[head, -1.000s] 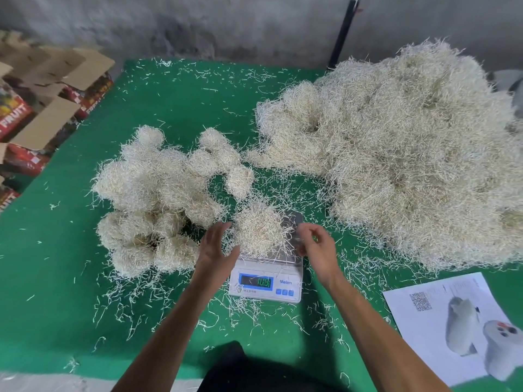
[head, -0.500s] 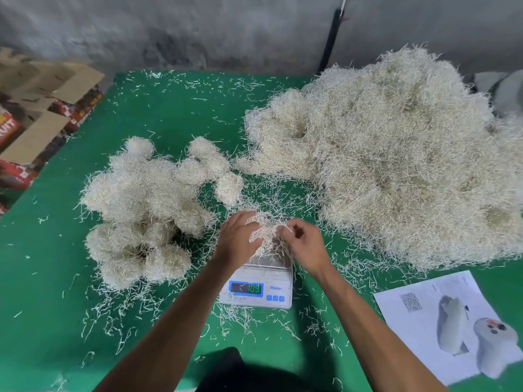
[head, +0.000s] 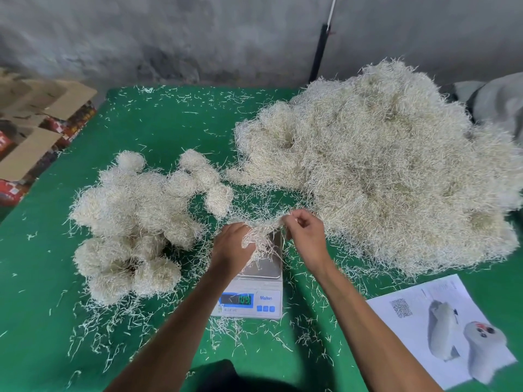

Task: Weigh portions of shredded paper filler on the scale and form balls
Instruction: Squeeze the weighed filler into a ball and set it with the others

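A small white digital scale (head: 254,295) sits on the green table, its display lit. Above its steel pan, my left hand (head: 230,248) and my right hand (head: 304,236) both grip one portion of cream shredded paper filler (head: 261,236), stretched between them and lifted off the pan. A big loose heap of the same filler (head: 382,171) lies to the right. Several formed filler balls (head: 133,222) are clustered to the left of the scale.
The green table (head: 158,128) is littered with stray paper strands. A printed sheet with a QR code and pictures (head: 441,326) lies at the front right. Open cardboard boxes (head: 34,123) stand off the table's left edge. A grey wall runs behind.
Both hands closed in on the portion on the scale, gathered it, and have lifted it off the pan. The right hand has pulled up and to the right, stretching the filler.
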Action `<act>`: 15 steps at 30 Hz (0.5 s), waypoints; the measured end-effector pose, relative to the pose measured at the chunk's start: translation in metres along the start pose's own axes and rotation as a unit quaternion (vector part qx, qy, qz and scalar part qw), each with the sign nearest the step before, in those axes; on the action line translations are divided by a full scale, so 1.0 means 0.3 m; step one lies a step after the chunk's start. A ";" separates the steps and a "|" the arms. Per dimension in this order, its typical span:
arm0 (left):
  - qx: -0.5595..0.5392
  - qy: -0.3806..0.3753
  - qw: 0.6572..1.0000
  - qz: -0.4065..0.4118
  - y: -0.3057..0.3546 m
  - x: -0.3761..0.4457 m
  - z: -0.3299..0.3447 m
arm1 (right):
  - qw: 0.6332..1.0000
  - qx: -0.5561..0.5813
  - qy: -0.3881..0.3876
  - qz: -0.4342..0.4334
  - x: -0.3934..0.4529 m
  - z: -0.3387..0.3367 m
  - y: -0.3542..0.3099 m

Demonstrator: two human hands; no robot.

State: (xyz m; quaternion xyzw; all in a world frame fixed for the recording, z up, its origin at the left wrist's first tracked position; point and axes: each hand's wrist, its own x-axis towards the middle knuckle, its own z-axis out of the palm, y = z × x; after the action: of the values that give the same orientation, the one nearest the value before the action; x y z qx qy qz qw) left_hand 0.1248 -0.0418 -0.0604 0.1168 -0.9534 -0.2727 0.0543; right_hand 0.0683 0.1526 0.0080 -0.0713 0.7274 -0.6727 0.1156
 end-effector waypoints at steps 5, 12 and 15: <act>-0.022 -0.011 0.998 0.066 -0.054 -0.055 -0.042 | 0.958 -0.269 -0.086 0.054 -0.013 -0.048 0.157; -0.082 -0.038 0.996 0.023 -0.091 -0.107 -0.084 | 0.944 -0.329 0.009 0.041 -0.056 -0.001 0.240; -0.117 -0.035 0.992 0.018 -0.078 -0.126 -0.093 | 0.929 -0.366 -0.055 0.017 -0.056 0.049 0.254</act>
State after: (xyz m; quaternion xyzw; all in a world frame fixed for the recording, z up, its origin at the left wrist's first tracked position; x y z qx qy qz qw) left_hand 0.1706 -0.0656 -0.0508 0.0825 -0.9184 -0.3850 0.0391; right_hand 0.0923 0.1495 -0.0677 -0.1332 0.9167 -0.3528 0.1321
